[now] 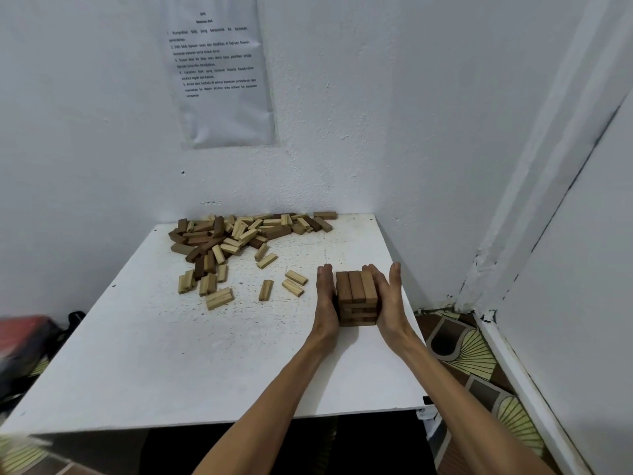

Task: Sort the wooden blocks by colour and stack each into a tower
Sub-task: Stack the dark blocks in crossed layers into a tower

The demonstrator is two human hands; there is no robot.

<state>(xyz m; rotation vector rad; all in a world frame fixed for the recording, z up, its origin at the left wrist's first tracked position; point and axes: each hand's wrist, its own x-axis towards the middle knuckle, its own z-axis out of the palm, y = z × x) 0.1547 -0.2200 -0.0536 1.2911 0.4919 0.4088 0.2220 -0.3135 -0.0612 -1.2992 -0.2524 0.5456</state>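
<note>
Fingers (325,275) straight, pressed flat against brown tower (356,290)

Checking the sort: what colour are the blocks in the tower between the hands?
Mid-brown throughout the tower, darker than the pale loose blocks; the head view shows it.

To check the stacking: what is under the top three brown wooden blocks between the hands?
More brown block layers, laid crosswise, resting on the white table. The left hand and right hand cover both sides.
</note>
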